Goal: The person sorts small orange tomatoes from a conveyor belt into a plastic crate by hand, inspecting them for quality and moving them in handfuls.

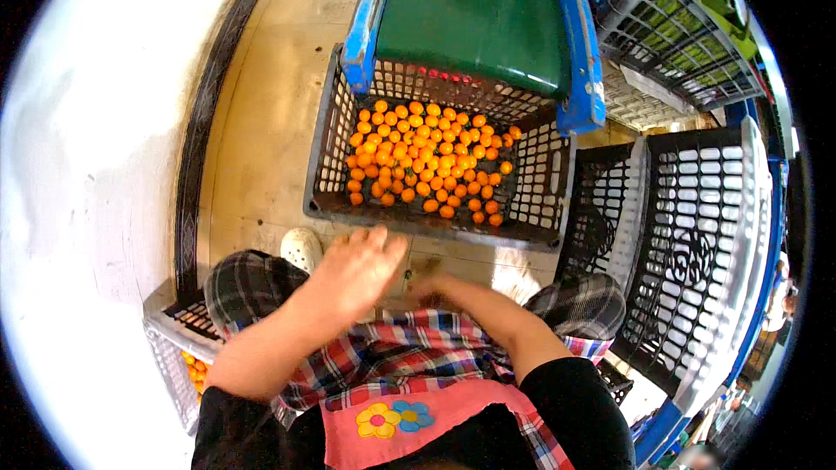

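In front of me a black plastic crate (418, 225) stands on the floor with many small orange citrus fruits, like kumquats, (424, 156) spread over its bottom. My left hand (366, 264) is held back up just short of the crate's near rim, its fingers slightly bent. Its palm side is hidden. Lower and to the right, my right hand (431, 287) hovers over my lap, blurred by motion. Whether either hand holds anything does not show. Both hands are apart from the fruit.
A green conveyor belt (470, 13) between blue metal rails (584, 78) ends above the crate's far side. Black crates (686, 241) stand on edge at right. Another crate (686, 39) sits behind them. A crate with orange fruit (196, 372) is at lower left, beside a white wall (98, 176).
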The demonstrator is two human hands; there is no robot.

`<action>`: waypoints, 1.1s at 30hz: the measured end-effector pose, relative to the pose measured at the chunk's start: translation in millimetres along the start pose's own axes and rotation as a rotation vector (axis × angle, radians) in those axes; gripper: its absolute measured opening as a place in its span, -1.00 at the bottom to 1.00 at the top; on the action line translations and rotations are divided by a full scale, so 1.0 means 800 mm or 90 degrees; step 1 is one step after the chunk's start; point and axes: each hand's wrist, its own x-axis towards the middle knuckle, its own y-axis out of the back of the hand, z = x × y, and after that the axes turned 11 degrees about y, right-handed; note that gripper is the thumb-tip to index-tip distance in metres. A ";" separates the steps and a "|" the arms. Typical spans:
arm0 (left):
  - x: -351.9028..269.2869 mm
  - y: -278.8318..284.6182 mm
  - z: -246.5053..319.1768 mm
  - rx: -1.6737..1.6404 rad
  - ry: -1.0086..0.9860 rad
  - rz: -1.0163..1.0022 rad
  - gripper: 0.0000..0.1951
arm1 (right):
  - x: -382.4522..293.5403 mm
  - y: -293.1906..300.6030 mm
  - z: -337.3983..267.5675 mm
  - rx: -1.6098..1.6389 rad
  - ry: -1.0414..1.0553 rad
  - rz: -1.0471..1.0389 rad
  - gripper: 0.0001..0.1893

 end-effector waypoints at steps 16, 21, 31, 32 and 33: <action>0.111 0.018 -0.071 0.029 0.098 -0.048 -0.68 | -0.281 0.141 -0.123 0.017 0.337 0.657 -0.52; 0.209 -0.057 -0.109 0.039 0.249 -0.233 -0.46 | -0.206 0.193 -0.094 -0.141 0.055 0.577 -0.32; 0.327 -0.172 -0.162 0.132 0.300 -0.252 -0.15 | -0.086 0.269 -0.090 -0.313 0.011 0.554 -0.30; 0.329 -0.177 -0.159 0.134 0.320 -0.241 -0.11 | -0.070 0.273 -0.078 -0.306 0.021 0.567 -0.29; 0.328 -0.166 -0.151 0.137 0.341 -0.224 -0.07 | -0.070 0.275 -0.080 -0.302 0.033 0.584 -0.29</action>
